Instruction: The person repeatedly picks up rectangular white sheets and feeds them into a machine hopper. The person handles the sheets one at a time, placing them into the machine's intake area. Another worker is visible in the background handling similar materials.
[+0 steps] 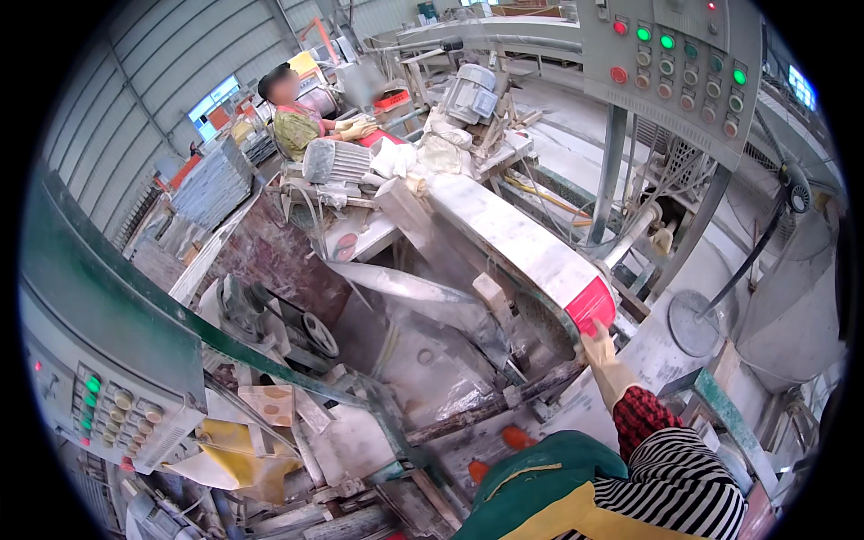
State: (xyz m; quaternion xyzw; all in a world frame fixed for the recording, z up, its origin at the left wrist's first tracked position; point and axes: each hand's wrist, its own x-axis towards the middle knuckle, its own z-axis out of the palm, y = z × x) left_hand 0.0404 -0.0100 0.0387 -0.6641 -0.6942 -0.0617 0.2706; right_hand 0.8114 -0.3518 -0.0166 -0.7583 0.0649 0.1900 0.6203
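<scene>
My right hand (604, 362), in a cream glove, reaches forward from a red plaid cuff. Its fingers are at the near edge of a glossy red piece (591, 306), bent as if around that edge, though the underside of the grip is hidden. That piece lies at the rounded near end of a long, narrow white belt-like surface (513, 229), which runs away to the far left. My left hand is out of view.
A co-worker (301, 126) stands at the far end, gloved hands beside another red patch. Control panels with lit buttons stand at upper right (670, 67) and lower left (108, 405). Motors (471, 94), a green beam (243, 346) and a handwheel (319, 335) surround the line.
</scene>
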